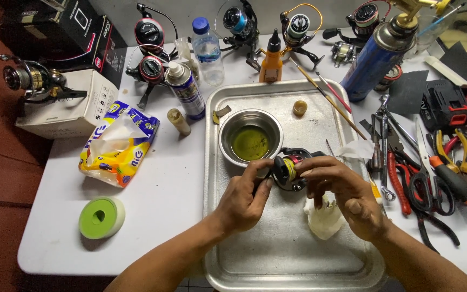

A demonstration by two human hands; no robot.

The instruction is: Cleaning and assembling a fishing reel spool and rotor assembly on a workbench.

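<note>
Both hands, left (pixel 244 197) and right (pixel 347 192), pinch a black reel (pixel 287 170) (yellow-spooled); round steel bowl (pixel 250 136) behind.

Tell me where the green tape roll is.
In the head view, the green tape roll lies flat on the white table, left of the metal tray and just below the tissue pack.

Two bare forearms enter from below; left hand (pixel 244 200) and right hand (pixel 347 197) wear no gloves, rings or sleeves.
</note>
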